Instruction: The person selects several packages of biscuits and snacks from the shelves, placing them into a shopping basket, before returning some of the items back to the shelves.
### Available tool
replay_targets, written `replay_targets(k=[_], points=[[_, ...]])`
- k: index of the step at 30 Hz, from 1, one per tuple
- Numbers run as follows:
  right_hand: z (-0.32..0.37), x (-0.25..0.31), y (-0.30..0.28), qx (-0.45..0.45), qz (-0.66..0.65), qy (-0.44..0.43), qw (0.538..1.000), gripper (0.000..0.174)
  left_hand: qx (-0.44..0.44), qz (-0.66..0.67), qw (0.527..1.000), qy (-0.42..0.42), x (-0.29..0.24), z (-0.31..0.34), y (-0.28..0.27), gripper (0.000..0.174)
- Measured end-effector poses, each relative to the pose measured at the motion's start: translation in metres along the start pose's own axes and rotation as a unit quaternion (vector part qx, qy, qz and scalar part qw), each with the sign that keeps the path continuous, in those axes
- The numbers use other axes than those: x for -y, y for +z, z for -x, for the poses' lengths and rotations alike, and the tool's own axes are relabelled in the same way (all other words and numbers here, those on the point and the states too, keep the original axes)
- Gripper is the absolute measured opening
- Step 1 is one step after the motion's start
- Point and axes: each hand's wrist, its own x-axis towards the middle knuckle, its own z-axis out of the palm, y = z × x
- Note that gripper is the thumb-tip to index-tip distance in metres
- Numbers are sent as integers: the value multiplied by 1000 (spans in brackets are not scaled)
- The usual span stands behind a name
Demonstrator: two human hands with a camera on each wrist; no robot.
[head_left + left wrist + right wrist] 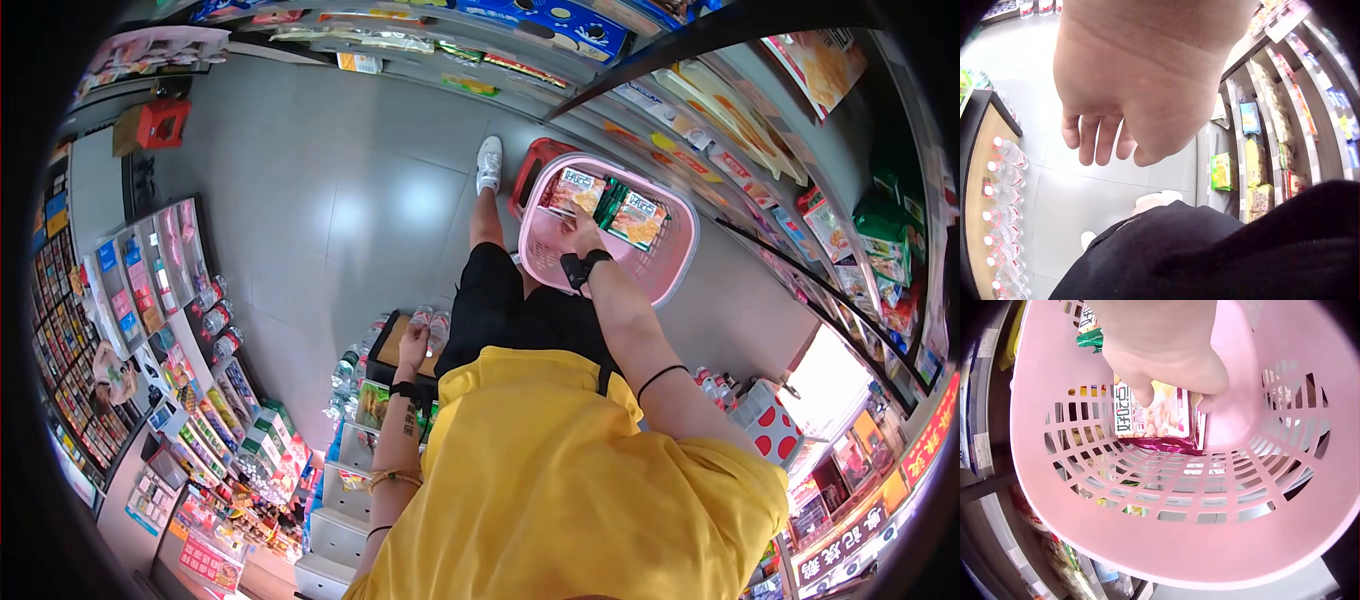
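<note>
My right hand reaches down into a pink plastic basket. In the right wrist view its thumb and fingers pinch a snack packet with a maroon edge, lying low in the basket. The fingers' far sides are hidden under the hand. Beside it in the basket lies another snack packet with a green edge, partly in view in the right wrist view. My left hand hangs beside the black shorts, fingers loosely bent, holding nothing. In the head view it overlaps some clear bottles.
Under the basket's far side shows a red stool. Snack shelves curve close along the right and top. Rows of water bottles stand on a wooden-topped unit to the left. Grey tiled floor lies ahead.
</note>
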Motion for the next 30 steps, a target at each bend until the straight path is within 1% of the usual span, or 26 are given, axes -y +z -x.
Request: replay_targets(k=[1,4,8,11,13,16,19,22,25,26,28,30], points=[[3,0,1,14,24,-4,1000,26,-2,-7,1000,-1,-5,3,-1,28],[25,-1,7,-34,-25,38,998,23,5,-4,1000,-11,-6,4,1,28],[19,-4,-4,-32,-75,15,997,21,1,6,1000,5,8,1,8,29],[28,-3,-7,-41,-82,-3,996,21,4,-3,1000,-1,4,6,8,31],[21,-7,-14,-53,-77,-22,995,21,5,-8,1000,-10,-6,10,7,31],[9,-11,-26,-32,-144,-4,989,23,2,-1,1000,-16,-11,13,6,31],[15,-14,-25,-38,-160,-34,986,20,-7,-4,1000,-7,-12,14,3,31],[31,-10,-20,75,-146,-49,985,14,-13,-11,1000,-1,-14,12,0,30],[54,-1,-5,60,-151,-23,986,9,-13,5,1000,-2,-11,2,-2,29],[60,0,-1,65,-147,-27,987,9,-13,9,1000,1,-9,-3,-3,29],[57,3,2,75,-138,-35,987,10,-19,14,1000,2,-17,-8,-7,29],[49,7,1,101,-108,-21,989,11,-30,18,999,-3,-29,-6,-12,29]])
